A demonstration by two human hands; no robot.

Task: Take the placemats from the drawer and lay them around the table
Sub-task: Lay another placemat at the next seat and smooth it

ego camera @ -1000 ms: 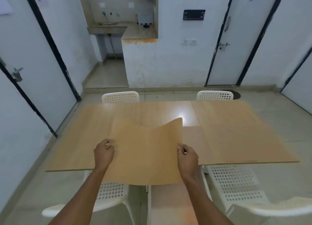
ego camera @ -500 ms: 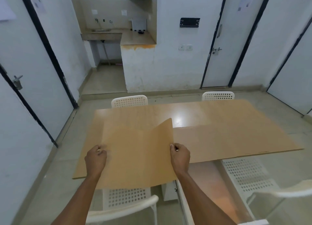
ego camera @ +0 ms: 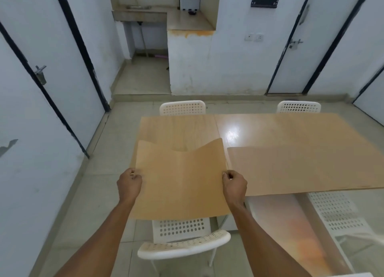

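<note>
I hold a thin tan wood-grain placemat in the air over the near left corner of the table. My left hand pinches its left edge and my right hand pinches its right edge. The sheet sags in the middle and its near edge hangs past the table's front. Another placemat lies flat at the near right of the table. More mats of the same colour cover the far left and far right. The drawer is not in view.
A white perforated chair stands right below the held mat, with another to its right. Two more chair backs show behind the table. Doors line the left wall; a sink counter sits at the back.
I have shifted left along the table's front with the mat still in both hands; the mat now hangs over the near left corner, beside the flat mat on the right.
</note>
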